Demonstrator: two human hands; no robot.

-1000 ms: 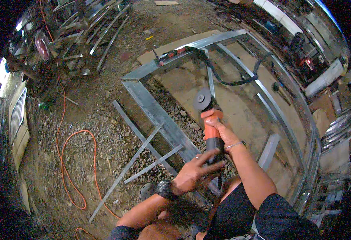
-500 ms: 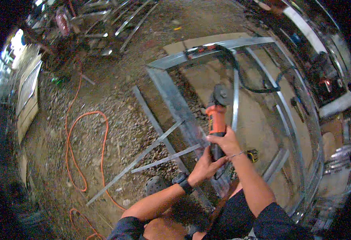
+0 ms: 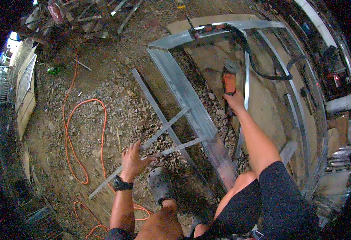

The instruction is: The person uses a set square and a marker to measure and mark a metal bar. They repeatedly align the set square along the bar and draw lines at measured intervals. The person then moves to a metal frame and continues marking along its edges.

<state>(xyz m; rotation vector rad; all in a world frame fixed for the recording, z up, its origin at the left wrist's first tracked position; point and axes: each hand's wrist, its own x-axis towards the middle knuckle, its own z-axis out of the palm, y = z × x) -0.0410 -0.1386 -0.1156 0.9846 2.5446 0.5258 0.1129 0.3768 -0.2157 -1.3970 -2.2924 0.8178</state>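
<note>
An angle grinder (image 3: 229,83) with an orange body is in my right hand (image 3: 235,102), its disc end pointing away from me. It is low over the board inside the metal frame, beside a thin metal bar (image 3: 247,80); whether it touches down cannot be made out. My left hand (image 3: 132,163), fingers spread and holding nothing, is above the gravel, close to two thin flat metal strips. One strip (image 3: 111,180) runs past the hand toward the lower left; the other strip (image 3: 183,145) ends near the thumb. Both strips meet the wide galvanized frame member (image 3: 183,96) on the right.
A long metal bar (image 3: 153,102) lies across the gravel beneath the strips. An orange cord (image 3: 104,132) loops over the ground at left. A black cable or hose (image 3: 255,72) crosses the frame's far side. My foot in a grey clog (image 3: 160,185) stands by the strips.
My left hand has left the grinder and moved left to the strips, its fingers spreading. My right hand has carried the grinder farther away, over the board inside the frame.
</note>
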